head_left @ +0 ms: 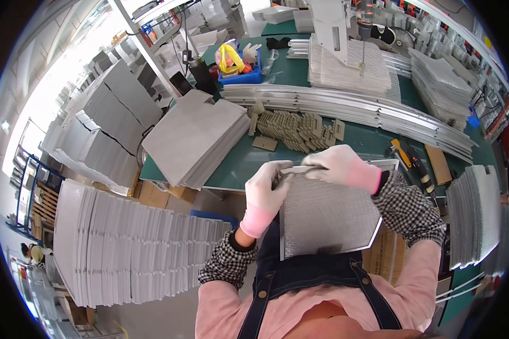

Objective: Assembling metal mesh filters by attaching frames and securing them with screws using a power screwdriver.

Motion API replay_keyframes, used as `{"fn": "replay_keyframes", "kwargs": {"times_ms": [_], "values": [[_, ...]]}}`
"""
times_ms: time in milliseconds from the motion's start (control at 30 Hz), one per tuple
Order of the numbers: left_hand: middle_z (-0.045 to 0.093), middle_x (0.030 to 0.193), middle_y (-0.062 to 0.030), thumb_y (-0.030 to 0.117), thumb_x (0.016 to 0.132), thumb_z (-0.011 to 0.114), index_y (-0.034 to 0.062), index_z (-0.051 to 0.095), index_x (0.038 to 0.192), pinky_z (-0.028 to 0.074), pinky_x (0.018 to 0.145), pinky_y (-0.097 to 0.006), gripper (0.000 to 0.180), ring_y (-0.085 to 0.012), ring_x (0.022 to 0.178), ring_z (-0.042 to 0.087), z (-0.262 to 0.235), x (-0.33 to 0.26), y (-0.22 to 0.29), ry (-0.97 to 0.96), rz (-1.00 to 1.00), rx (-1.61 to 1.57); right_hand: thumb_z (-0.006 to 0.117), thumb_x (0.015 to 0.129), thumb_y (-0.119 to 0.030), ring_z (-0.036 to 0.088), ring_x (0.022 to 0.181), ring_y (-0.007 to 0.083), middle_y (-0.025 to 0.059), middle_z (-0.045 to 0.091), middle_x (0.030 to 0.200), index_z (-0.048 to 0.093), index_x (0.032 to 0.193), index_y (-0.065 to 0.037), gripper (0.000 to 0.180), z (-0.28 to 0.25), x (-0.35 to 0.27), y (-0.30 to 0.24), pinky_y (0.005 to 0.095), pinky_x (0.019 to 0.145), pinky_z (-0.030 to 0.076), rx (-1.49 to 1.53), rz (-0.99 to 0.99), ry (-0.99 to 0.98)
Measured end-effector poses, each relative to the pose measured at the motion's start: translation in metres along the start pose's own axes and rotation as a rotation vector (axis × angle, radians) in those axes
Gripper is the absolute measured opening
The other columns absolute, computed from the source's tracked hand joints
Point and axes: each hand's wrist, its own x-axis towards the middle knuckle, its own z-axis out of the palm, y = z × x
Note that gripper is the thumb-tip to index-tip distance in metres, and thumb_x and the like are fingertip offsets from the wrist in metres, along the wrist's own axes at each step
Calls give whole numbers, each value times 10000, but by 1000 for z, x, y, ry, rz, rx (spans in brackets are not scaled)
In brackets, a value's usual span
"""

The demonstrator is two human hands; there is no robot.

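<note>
A grey metal mesh panel [329, 217] with a pale metal edge rests against my lap, its far edge by the green table. My left hand [267, 189], in a white glove with a pink cuff, closes its fingers on the panel's far left corner. My right hand [345, 168], gloved alike, reaches across the far edge. Its fingers are pinched on the metal edge strip [296, 169] close to the left fingertips. Those fingers hide exactly how strip and panel meet at the corner.
Beyond my hands lie a heap of beige plastic pieces [297, 131] and long metal strips [345, 104]. Stacked panels [195, 133] stand left on the table; more stand at far left and right [474, 217]. A yellow-and-black tool [401, 153] lies right. A drill press [363, 28] stands behind.
</note>
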Motion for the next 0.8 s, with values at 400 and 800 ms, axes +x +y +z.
{"fn": "replay_keyframes", "kwargs": {"times_ms": [400, 800], "values": [[671, 935, 6, 158, 1001, 594, -75, 677, 1076, 456, 766, -222, 258, -50, 836, 550, 17, -33, -18, 47, -440, -623, 673, 841, -494, 657, 658, 301, 111, 643, 720, 549, 1325, -84, 646, -1, -14, -27, 416, 601, 513, -289, -180, -36], [695, 760, -83, 229, 953, 638, 72, 714, 915, 499, 582, -286, 179, -186, 582, 629, -40, 144, 145, -280, 700, 142, 628, 927, -323, 696, 944, 363, 191, 713, 1010, 674, 1115, -28, 353, -52, -139, 176, 432, 828, 560, -511, 957, 118]]}}
